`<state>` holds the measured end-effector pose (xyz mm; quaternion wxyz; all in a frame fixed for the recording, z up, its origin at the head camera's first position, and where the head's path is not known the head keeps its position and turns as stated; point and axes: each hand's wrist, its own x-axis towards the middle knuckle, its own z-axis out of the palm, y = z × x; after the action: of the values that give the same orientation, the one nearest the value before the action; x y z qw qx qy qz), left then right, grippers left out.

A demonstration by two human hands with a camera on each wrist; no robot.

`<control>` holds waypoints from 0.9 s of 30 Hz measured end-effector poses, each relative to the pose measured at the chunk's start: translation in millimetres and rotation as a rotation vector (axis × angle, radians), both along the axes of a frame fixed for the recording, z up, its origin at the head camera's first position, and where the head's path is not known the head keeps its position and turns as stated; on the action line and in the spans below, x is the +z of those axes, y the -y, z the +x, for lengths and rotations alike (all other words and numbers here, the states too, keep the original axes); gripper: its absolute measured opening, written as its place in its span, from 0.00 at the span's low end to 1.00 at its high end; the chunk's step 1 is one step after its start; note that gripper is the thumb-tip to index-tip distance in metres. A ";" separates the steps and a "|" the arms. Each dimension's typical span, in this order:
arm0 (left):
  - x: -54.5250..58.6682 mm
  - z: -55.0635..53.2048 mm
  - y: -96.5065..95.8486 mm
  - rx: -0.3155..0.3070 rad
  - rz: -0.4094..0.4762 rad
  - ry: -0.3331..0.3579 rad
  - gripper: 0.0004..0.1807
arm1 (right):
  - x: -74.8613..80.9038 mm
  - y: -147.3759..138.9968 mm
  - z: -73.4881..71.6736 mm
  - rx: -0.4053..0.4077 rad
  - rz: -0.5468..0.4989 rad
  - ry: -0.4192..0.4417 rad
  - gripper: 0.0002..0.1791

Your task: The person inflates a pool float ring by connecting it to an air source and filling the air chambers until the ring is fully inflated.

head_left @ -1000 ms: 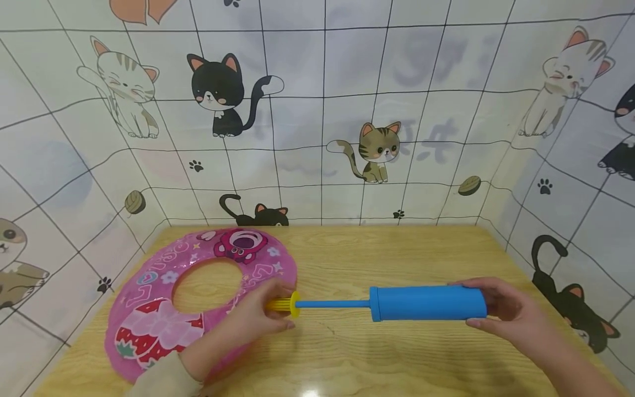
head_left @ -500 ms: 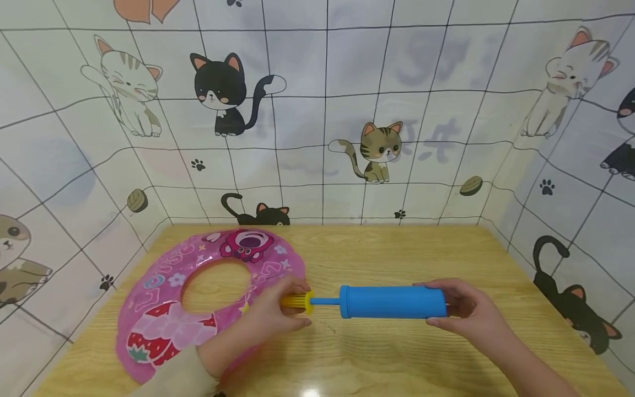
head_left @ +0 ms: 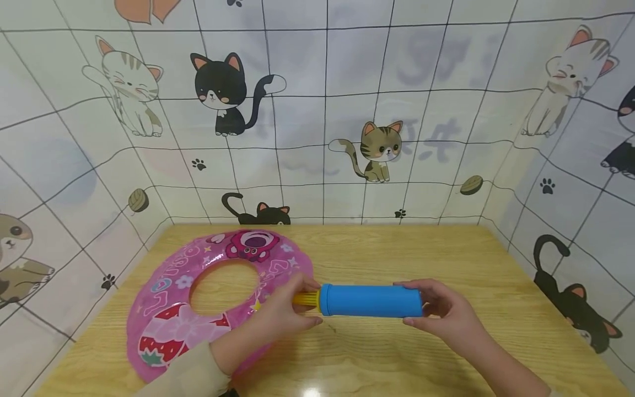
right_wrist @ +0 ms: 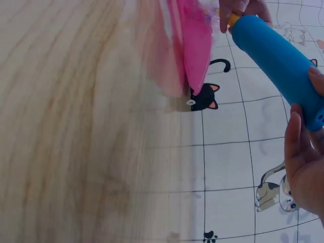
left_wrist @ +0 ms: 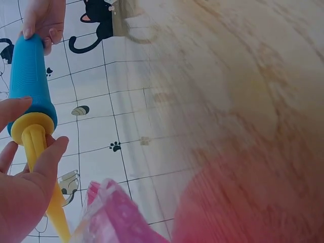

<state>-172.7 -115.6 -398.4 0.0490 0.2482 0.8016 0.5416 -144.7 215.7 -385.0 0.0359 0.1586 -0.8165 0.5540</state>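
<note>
A blue hand pump (head_left: pixel 372 300) lies level above the table, its barrel pushed up against the yellow end piece (head_left: pixel 306 299). My left hand (head_left: pixel 283 311) pinches that yellow piece between thumb and fingers. At the barrel's other end, my right hand (head_left: pixel 446 314) grips with fingers and thumb on opposite sides. In the left wrist view the yellow part narrows to a tapered nozzle (left_wrist: pixel 58 217) reaching the pink plastic; whether its tip is inside a valve cannot be told. A pink inflatable swim ring (head_left: pixel 166 292), printed with strawberries and a bear, rests under and beside my left arm.
The wooden table (head_left: pixel 407 248) runs back to a wall (head_left: pixel 307 116) covered in a cat print. Side walls (head_left: pixel 590 220) close in the table at left and right.
My right hand has pushed the barrel leftward toward my left hand, so the blue rod has vanished into it. My left hand and the ring have shifted slightly right.
</note>
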 end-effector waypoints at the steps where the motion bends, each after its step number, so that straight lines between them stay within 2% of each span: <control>1: -0.4 -0.5 0.7 -0.003 -0.003 0.002 0.26 | 0.6 -1.6 0.2 0.003 0.009 -0.016 0.30; 5: -0.3 -1.3 6.5 0.002 -0.026 0.000 0.24 | 4.3 -13.5 1.8 0.014 0.037 -0.060 0.30; 11: 0.1 -2.0 22.0 0.064 -0.086 0.014 0.22 | 6.6 -40.6 5.3 0.062 0.052 -0.129 0.31; 14: -1.4 -4.1 29.2 0.066 -0.084 0.030 0.22 | 6.5 -53.6 7.0 0.091 0.070 -0.187 0.32; 17: -2.9 -7.5 36.2 0.076 -0.123 0.022 0.23 | 6.6 -66.4 8.3 0.103 0.081 -0.231 0.33; 21: -4.5 -13.4 45.1 0.095 -0.172 -0.003 0.23 | 5.2 -79.3 9.8 0.075 0.093 -0.215 0.33; 27: -6.7 -15.5 52.0 0.086 -0.178 -0.005 0.22 | -3.0 -81.7 11.9 0.060 0.097 -0.173 0.32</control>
<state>-188.3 -167.5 -405.1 0.0455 0.2097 0.8565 0.4693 -132.8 297.4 -388.0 0.0819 0.2317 -0.8311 0.4989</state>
